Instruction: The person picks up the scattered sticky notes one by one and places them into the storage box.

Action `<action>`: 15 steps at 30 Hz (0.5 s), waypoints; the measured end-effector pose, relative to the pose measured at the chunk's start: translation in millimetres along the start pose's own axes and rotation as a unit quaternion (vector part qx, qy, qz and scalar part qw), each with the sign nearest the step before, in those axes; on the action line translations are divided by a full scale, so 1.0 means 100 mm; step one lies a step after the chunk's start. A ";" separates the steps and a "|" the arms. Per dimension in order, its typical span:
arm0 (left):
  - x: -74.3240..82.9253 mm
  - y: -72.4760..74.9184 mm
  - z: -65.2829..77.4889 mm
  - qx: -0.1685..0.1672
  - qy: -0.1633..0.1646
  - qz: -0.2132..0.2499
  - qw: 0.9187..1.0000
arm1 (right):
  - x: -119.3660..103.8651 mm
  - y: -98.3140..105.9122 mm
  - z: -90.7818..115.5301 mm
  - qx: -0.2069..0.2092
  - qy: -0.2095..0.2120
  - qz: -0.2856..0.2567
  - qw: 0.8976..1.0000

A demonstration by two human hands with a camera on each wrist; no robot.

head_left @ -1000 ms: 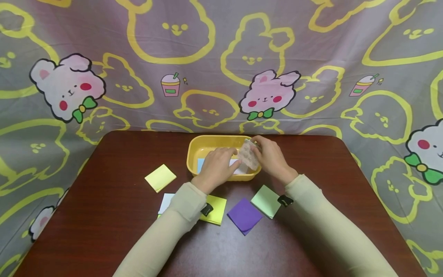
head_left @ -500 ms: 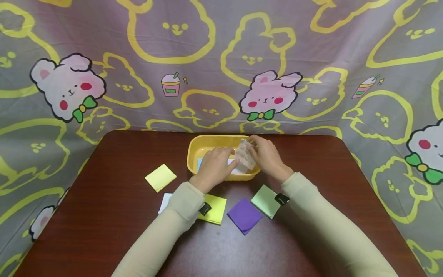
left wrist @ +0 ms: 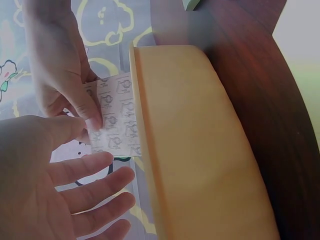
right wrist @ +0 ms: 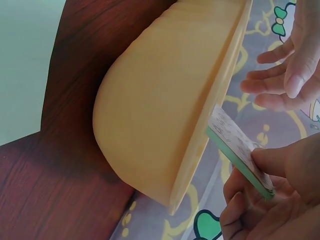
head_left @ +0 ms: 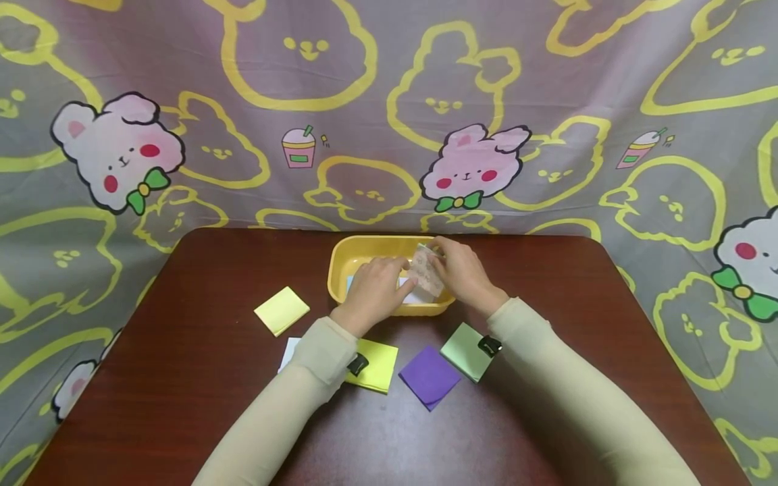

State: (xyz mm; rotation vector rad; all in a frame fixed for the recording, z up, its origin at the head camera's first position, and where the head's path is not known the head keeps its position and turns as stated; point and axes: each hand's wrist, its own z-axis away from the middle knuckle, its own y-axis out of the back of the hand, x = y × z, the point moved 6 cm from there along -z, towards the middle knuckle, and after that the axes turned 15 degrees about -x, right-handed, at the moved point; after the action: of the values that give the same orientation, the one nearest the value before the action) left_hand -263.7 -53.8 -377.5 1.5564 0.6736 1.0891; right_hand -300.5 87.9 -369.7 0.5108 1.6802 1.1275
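Observation:
Over the right part of a yellow plastic tray (head_left: 342,260), my right hand (head_left: 467,273) pinches a sticky note pad (head_left: 428,271) between thumb and fingers. The pad is tilted, its printed backing turned up; a green edge (right wrist: 242,165) shows in the right wrist view. My left hand (head_left: 373,290) hovers over the tray's front edge, fingers spread and loosely bent. In the left wrist view its thumb (left wrist: 65,129) comes close to the pad; whether they touch, I cannot tell. White paper (head_left: 413,295) and a bit of blue lie in the tray, partly hidden by my left hand.
On the brown table (head_left: 200,378) lie a pale yellow pad (head_left: 282,310) at left, a bright yellow pad (head_left: 379,364) and a white one (head_left: 290,351) partly under my left sleeve, a purple pad (head_left: 429,378) and a light green pad (head_left: 467,351). A patterned curtain (head_left: 365,135) hangs behind.
My right hand has shifted a little to the left with the sticky note pad, closer to my left hand. The left hand has barely moved. The pads on the table stay put.

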 end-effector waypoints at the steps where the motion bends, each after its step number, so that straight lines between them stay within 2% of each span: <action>1: 0.00 0.00 0.00 0.001 -0.001 0.000 1.000 | 0.00 -0.01 -0.01 -0.002 -0.001 0.001 1.000; 15: -0.03 0.00 0.00 0.003 0.011 -0.001 1.000 | 0.00 -0.10 -0.07 -0.041 -0.015 0.019 0.999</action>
State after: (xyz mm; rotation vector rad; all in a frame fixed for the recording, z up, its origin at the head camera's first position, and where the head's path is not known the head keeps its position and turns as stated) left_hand -265.1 -56.5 -378.3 1.5508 0.6949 1.1057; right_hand -304.9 79.7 -377.9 0.5071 1.5966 1.2046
